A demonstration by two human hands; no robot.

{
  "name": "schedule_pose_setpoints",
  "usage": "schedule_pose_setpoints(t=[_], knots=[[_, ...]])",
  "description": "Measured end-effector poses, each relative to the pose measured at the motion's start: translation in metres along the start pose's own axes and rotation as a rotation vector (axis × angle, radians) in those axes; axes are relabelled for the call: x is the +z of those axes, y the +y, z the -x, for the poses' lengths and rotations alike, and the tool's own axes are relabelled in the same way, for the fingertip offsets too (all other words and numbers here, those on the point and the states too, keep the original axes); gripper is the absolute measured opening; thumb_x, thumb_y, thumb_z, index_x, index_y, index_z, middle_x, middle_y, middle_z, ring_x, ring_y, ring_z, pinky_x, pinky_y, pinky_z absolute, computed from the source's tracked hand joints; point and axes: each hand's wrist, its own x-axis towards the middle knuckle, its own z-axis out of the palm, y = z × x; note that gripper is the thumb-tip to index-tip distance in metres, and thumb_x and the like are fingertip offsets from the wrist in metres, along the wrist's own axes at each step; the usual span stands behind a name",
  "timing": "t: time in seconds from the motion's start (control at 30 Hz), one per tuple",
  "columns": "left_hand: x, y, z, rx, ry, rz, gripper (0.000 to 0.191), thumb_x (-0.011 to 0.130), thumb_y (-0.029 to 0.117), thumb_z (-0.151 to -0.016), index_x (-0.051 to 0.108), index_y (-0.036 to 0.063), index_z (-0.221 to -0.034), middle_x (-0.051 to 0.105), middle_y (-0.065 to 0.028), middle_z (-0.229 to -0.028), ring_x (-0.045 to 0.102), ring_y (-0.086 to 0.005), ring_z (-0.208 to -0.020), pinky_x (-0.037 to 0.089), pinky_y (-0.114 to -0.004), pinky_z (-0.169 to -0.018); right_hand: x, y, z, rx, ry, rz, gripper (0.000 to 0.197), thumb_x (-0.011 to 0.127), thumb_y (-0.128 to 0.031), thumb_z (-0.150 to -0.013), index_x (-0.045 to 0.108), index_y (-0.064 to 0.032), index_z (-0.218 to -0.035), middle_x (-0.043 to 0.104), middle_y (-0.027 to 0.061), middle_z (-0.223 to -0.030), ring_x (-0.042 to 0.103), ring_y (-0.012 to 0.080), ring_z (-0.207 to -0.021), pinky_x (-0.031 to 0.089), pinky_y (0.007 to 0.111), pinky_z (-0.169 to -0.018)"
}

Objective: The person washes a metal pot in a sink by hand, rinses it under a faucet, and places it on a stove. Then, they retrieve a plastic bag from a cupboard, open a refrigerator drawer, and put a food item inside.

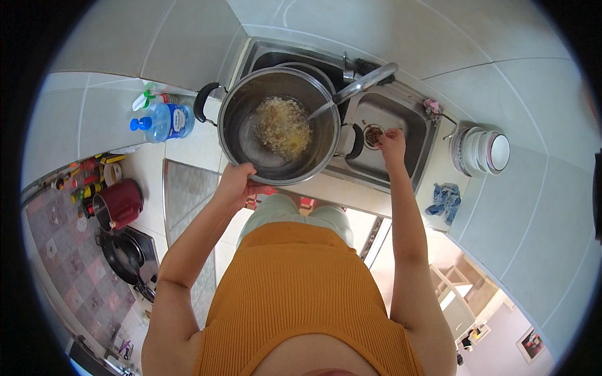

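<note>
My left hand grips the near rim of a large two-handled stainless steel pot, which is tilted over the left part of the sink. Water runs from the curved faucet into the pot, where pale yellowish bits lie in bubbling water. My right hand is down in the right sink basin, its fingertips at the drain strainer, which holds brown scraps. Whether the fingers grip the strainer or the scraps cannot be told.
Bowls are stacked right of the sink, with a blue cloth nearer me. A blue pump bottle and a spray bottle stand at the left. Farther left are a dark red pot and a black wok.
</note>
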Motion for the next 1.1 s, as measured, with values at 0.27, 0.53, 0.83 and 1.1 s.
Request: schedule_pose_setpoints(t=[0.27,0.53,0.83,1.1], knots=[[-0.001,-0.007,-0.007,-0.048,0.001,-0.018,0.029,0.043,0.007,-0.079,0.05,-0.0156,-0.096,0.062,-0.0229,-0.084,0.065,-0.0293,-0.072,0.057,-0.029,-0.056,0.024,-0.046,0.023,0.008,-0.262,-0.273,0.035,0.059,-0.022,-0.084,0.057,0.0003,-0.11,0.06,0.0105,-0.099,0.059,0.0154,-0.085,0.045,0.024,-0.079],[0.012,-0.032,-0.023,-0.242,-0.123,0.142,0.032,0.042,0.007,-0.079,0.049,-0.0131,-0.103,0.061,-0.0239,-0.093,0.065,-0.0278,-0.08,0.053,-0.023,-0.048,0.014,-0.07,0.046,0.115,-0.275,-0.335,0.068,0.061,-0.041,-0.082,0.035,0.0001,-0.13,0.057,0.0091,-0.095,0.057,0.0163,-0.091,0.044,0.026,-0.079],[0.049,-0.049,-0.022,-0.299,-0.148,0.281,0.032,0.041,0.005,-0.084,0.044,-0.0153,-0.108,0.056,-0.0245,-0.099,0.063,-0.0319,-0.087,0.057,-0.03,-0.071,0.025,-0.035,0.116,0.278,-0.308,-0.036,0.076,0.066,-0.04,-0.076,0.029,0.0038,-0.126,0.054,0.0121,-0.101,0.057,0.0168,-0.094,0.046,0.03,-0.078],[0.06,-0.066,-0.011,-0.287,-0.211,0.238,0.035,0.04,0.008,-0.085,0.041,-0.0139,-0.113,0.056,-0.0245,-0.1,0.063,-0.0295,-0.086,0.056,-0.031,-0.072,0.007,-0.083,0.14,0.608,-0.604,-0.159,0.062,0.05,-0.009,-0.077,0.017,-0.0084,-0.129,0.05,0.0214,-0.111,0.064,0.0339,-0.075,0.056,0.042,-0.061]])
